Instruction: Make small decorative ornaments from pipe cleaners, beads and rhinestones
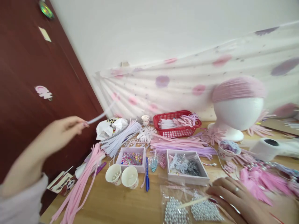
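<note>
My left hand (67, 130) is raised at the left, in front of the dark red door. Its fingertips pinch one end of a white pipe cleaner (100, 117), whose far end blurs against the wall. At the lower right, my right hand (233, 199) is closed around the end of a thin cream-coloured stick (192, 202). I cannot make out its exact kind. The stick lies across clear bags of silver beads (176, 213). Beneath my left hand, a bundle of pink pipe cleaners (81, 186) hangs over the table edge.
White pipe cleaners (121, 137) lie behind a box of coloured gems (132, 158). Two paper cups (113, 175), a blue pen (147, 174) and a white box of craft pieces (187, 166) stand nearer. Behind are a red basket (174, 132), a foam head (238, 109) and a white glue gun or dryer-like tool (268, 149).
</note>
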A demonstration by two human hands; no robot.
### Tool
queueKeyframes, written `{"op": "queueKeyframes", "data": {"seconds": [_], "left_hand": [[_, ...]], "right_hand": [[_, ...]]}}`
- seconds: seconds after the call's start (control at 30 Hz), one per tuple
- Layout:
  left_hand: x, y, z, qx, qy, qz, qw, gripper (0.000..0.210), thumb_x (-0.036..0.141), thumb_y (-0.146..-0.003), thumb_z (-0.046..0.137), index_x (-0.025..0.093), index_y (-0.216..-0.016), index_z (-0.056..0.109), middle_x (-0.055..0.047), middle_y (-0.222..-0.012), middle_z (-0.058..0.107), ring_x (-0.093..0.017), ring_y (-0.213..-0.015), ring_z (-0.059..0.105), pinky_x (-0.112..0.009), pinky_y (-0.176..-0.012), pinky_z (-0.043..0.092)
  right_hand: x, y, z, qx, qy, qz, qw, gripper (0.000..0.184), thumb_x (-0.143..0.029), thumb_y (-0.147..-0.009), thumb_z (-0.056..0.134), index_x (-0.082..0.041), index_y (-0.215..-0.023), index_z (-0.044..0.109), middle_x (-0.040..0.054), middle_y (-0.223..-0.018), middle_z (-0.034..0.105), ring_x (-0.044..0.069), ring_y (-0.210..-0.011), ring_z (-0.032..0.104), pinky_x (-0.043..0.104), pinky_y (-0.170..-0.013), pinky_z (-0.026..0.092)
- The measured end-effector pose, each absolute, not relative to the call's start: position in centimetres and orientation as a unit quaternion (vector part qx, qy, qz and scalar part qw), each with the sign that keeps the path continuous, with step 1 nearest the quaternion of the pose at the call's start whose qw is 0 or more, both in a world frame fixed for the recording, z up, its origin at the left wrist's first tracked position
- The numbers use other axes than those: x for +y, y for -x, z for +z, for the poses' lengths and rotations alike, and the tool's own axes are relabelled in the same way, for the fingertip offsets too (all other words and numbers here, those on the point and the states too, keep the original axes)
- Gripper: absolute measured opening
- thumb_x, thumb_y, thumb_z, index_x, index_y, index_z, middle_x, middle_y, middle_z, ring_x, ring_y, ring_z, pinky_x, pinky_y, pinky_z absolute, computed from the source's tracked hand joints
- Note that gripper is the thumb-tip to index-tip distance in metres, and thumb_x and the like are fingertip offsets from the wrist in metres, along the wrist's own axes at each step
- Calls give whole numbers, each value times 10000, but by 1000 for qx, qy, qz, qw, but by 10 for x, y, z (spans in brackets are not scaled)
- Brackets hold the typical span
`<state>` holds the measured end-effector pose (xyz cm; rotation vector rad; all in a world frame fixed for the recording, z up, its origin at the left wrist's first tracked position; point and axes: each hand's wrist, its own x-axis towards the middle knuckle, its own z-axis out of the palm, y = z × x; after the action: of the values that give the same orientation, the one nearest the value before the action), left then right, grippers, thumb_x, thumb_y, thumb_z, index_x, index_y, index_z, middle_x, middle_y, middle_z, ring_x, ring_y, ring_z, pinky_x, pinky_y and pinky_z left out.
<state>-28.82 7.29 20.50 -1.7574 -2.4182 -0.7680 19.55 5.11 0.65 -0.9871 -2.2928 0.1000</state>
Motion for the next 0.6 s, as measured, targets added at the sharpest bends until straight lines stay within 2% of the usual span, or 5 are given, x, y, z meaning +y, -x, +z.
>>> {"op": "queueKeyframes", "data": {"seconds": [0.1, 0.17, 0.3, 0.43, 0.6], "left_hand": [[47, 196, 153, -696, 681, -195, -116, 288, 410, -858, 502, 246, -927, 728, 4, -997, 759, -224, -921, 655, -297, -814, 450], [32, 140, 122, -597, 769, -125, -193, 244, 336, -895, 515, 268, -860, 747, -11, -950, 741, -220, -891, 651, -306, -789, 441], [16, 79, 95, -420, 861, -28, -287, 351, 327, -986, 444, 219, -797, 719, -44, -854, 722, -211, -803, 636, -314, -696, 393], [23, 66, 94, -413, 834, -61, -362, 337, 299, -995, 421, 206, -808, 687, -18, -833, 706, -186, -778, 614, -293, -689, 386], [38, 54, 86, -453, 776, -106, -425, 275, 339, -959, 473, 202, -830, 674, 14, -773, 657, -157, -736, 584, -267, -667, 389]], "right_hand": [[38, -158, 39, -900, 305, 46, 309, 170, -337, -1002, 532, -258, -977, 680, 19, -864, 695, 164, -755, 632, 280, -662, 479], [31, -141, 54, -902, 282, 39, 324, 164, -261, -1021, 507, -229, -950, 651, 10, -845, 673, 158, -766, 598, 312, -735, 443], [24, -139, 60, -901, 273, 46, 333, 180, -254, -1025, 504, -202, -907, 630, 4, -804, 648, 157, -752, 556, 342, -769, 402], [16, -157, 50, -869, 331, -3, 369, 115, -268, -1008, 527, -200, -1039, 616, 80, -982, 641, 224, -938, 567, 374, -825, 441], [4, -161, 34, -818, 421, -42, 389, 244, -364, -997, 522, -181, -1157, 533, 152, -1128, 586, 301, -1067, 547, 450, -866, 471]]}}
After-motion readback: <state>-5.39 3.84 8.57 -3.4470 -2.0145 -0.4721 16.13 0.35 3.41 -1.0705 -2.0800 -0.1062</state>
